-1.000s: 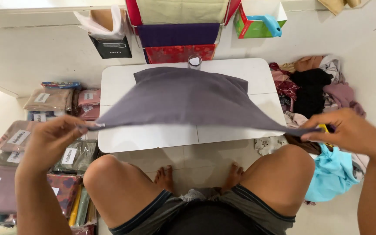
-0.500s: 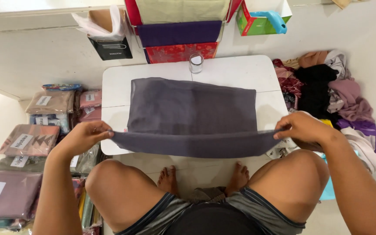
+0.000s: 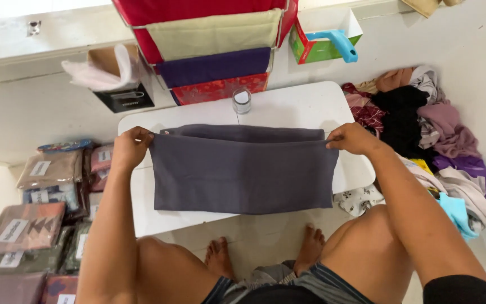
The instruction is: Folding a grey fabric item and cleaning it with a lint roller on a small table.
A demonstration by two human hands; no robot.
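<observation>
Left hand: our left hand [image 3: 130,147] pinches the far left corner of the grey cloth [image 3: 243,169], fingers closed on the folded edge.
Right hand: our right hand [image 3: 352,138] grips the far right corner the same way, clenched on the fabric.
White table [image 3: 310,104]: a low table with rounded corners, and we sit at it with knees on either side.
Grey cloth: it lies flat on the table, folded over, stretched between our two hands, with its near edge close to the table's front edge.
Cloth relative to hands: both hands sit at its far corners, so the whole panel lies between them and toward us.
Clothes pile [image 3: 423,124]: a heap of mixed garments on the floor to our right, apart from the table.
Packed bundles [image 3: 40,214]: bagged fabrics stacked on our left.
Glass jar [image 3: 242,101]: small and upright, just beyond the cloth's far edge.
Risk: we judge that uneven tension could skew the fold, and pushing the far edge forward could knock the jar.
</observation>
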